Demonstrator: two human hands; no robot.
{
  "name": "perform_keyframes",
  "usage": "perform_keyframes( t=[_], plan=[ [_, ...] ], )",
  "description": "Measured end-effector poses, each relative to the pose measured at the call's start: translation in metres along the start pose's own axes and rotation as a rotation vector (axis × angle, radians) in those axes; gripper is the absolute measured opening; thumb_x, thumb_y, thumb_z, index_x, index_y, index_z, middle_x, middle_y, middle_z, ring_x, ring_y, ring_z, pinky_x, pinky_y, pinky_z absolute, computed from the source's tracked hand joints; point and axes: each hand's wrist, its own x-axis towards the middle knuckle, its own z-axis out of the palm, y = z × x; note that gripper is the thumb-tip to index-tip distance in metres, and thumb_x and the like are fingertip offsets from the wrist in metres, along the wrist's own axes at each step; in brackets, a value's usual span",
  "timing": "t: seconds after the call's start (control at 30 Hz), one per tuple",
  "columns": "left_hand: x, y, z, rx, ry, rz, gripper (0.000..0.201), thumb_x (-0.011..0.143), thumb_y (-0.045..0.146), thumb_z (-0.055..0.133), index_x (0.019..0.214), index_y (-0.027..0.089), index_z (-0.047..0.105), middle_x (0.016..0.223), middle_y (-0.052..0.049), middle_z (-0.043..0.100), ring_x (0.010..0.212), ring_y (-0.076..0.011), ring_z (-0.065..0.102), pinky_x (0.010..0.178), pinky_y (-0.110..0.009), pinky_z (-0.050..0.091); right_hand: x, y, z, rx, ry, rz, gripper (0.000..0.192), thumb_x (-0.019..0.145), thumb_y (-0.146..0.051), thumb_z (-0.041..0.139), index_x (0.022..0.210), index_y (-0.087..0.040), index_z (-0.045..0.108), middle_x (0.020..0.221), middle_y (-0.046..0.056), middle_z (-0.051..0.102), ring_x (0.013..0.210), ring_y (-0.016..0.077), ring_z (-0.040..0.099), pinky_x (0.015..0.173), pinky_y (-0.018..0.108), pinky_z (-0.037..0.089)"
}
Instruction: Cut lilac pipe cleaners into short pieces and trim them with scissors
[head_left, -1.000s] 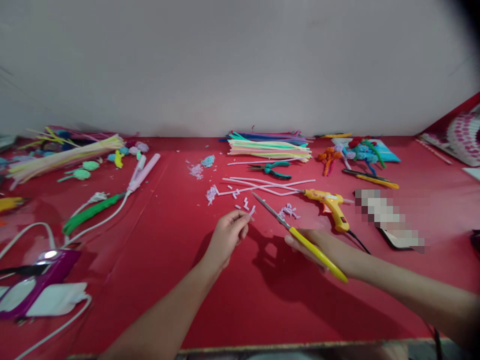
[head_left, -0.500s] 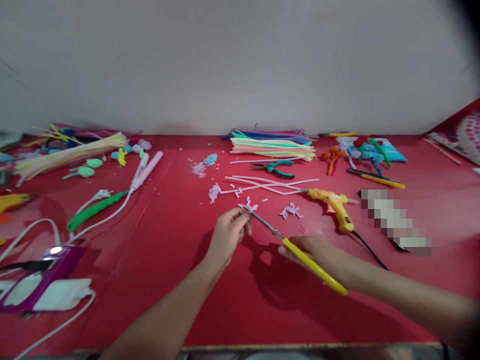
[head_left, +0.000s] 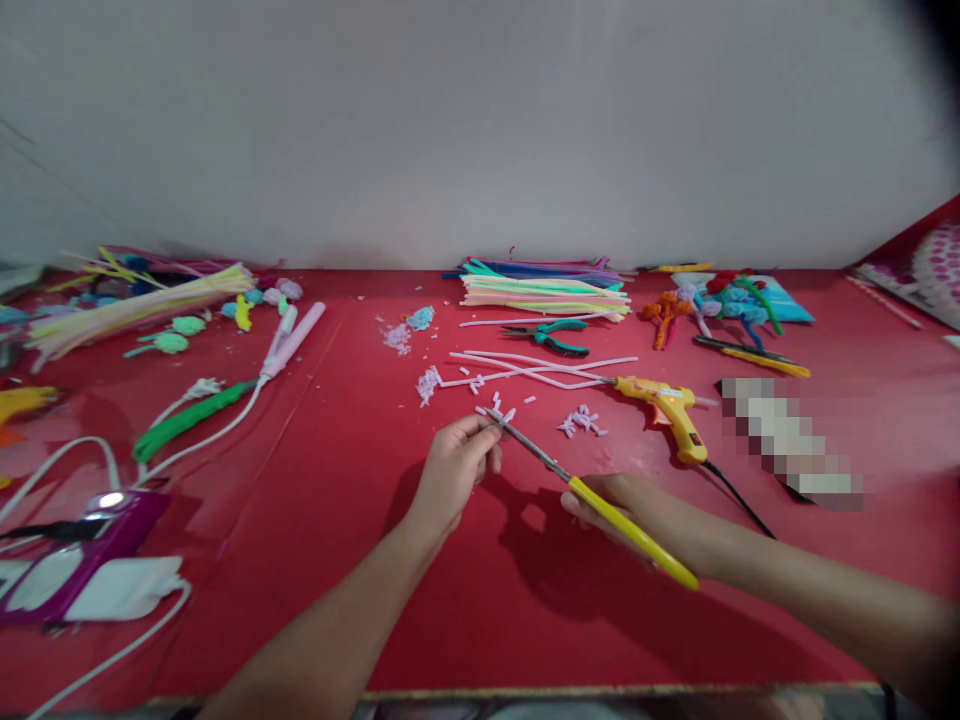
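Observation:
My right hand (head_left: 619, 500) grips a pair of scissors (head_left: 630, 535) by the long yellow handles. The metal blades point up and left, and their tips meet the fingertips of my left hand (head_left: 461, 460). That hand is pinched closed on a lilac pipe cleaner, mostly hidden by the fingers and blades. Short lilac cut pieces (head_left: 508, 414) lie right by the blade tips. Farther right is a small heap of lilac pieces (head_left: 582, 421). Beyond the hands, several long lilac pipe cleaners (head_left: 540, 367) lie across the red table (head_left: 315, 520).
A yellow glue gun (head_left: 667, 405) lies right of the pieces, its nozzle by the long stems. Teal-handled pliers (head_left: 555, 335) and a pipe cleaner bundle (head_left: 544, 293) are behind. At left are a pink hair-straightener-like tool (head_left: 289, 345) and a purple power strip (head_left: 127, 530) with cables.
The scissors' handles and my right hand have shifted very slightly to the right. My left hand stays at the blade tips, and everything else lies as before.

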Motion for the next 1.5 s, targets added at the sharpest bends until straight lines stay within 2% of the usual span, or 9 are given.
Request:
perform_keyframes(
  t=[0.3,0.43,0.63,0.83,0.97,1.1,1.23,1.5],
  plan=[
    [0.003,-0.002,-0.004,0.05,0.003,-0.006,0.016,0.074,0.025,0.048,0.061,0.016,0.049,0.041,0.006,0.043,0.033,-0.0029,0.023,0.035,-0.018,0.013,0.0,-0.003,-0.003,-0.062,-0.005,-0.005,0.045,0.077,-0.059,0.035,0.068,-0.017,0.051,0.058,-0.001,0.05,0.05,0.0098,0.042,0.048,0.023,0.029],
    [0.005,-0.004,-0.004,0.049,-0.003,-0.021,0.016,0.074,0.023,0.047,0.06,0.016,0.048,0.04,0.007,0.041,0.033,-0.0026,0.022,0.035,-0.018,0.013,-0.001,-0.012,-0.007,-0.045,-0.005,0.002,0.042,0.077,-0.056,0.037,0.069,-0.018,0.053,0.06,0.0,0.052,0.052,0.0112,0.044,0.05,0.024,0.031],
    [0.009,-0.013,-0.001,0.033,0.01,-0.064,0.015,0.072,0.024,0.047,0.06,0.016,0.047,0.041,0.006,0.042,0.031,-0.0027,0.022,0.034,-0.019,0.01,-0.007,-0.028,-0.011,0.066,-0.05,0.035,0.035,0.075,-0.05,0.037,0.065,-0.018,0.044,0.061,-0.001,0.043,0.053,0.0105,0.04,0.052,0.025,0.034],
    [0.009,-0.014,-0.001,0.022,-0.01,-0.098,0.019,0.071,0.027,0.048,0.057,0.016,0.045,0.042,0.005,0.045,0.03,-0.0018,0.02,0.034,-0.019,0.01,-0.005,-0.025,-0.009,0.128,-0.119,0.085,0.036,0.073,-0.053,0.038,0.061,-0.02,0.038,0.051,-0.004,0.039,0.041,0.0075,0.036,0.04,0.022,0.028],
    [0.007,-0.01,-0.002,-0.033,-0.052,-0.109,0.016,0.073,0.029,0.049,0.064,0.015,0.049,0.046,0.004,0.048,0.031,-0.0021,0.024,0.035,-0.018,0.012,0.008,-0.015,-0.003,0.188,-0.018,0.146,0.036,0.074,-0.052,0.04,0.062,-0.018,0.043,0.044,-0.005,0.038,0.036,0.0063,0.036,0.037,0.021,0.025],
    [0.003,-0.008,0.002,-0.106,-0.166,-0.116,0.013,0.074,0.026,0.048,0.07,0.014,0.051,0.049,0.002,0.052,0.033,-0.0021,0.026,0.036,-0.018,0.014,0.025,-0.014,-0.004,0.264,0.131,0.078,0.024,0.073,-0.037,0.045,0.059,-0.017,0.044,0.039,-0.007,0.034,0.033,0.0062,0.035,0.035,0.02,0.023],
    [-0.002,-0.006,0.008,-0.108,-0.261,-0.143,0.012,0.074,0.023,0.047,0.067,0.014,0.051,0.048,0.0,0.054,0.034,-0.002,0.029,0.037,-0.017,0.017,0.038,-0.025,-0.005,0.313,0.21,-0.005,0.014,0.072,-0.029,0.045,0.064,-0.018,0.044,0.039,-0.008,0.035,0.035,0.0059,0.037,0.038,0.019,0.025],
    [-0.006,-0.005,0.01,0.051,-0.27,-0.19,0.016,0.074,0.029,0.05,0.076,0.013,0.054,0.054,-0.002,0.058,0.036,-0.0031,0.035,0.037,-0.015,0.02,0.041,-0.035,-0.002,0.392,0.279,-0.056,0.006,0.068,-0.02,0.044,0.072,-0.016,0.046,0.038,-0.01,0.037,0.035,0.0058,0.035,0.04,0.019,0.026]
  ],
)
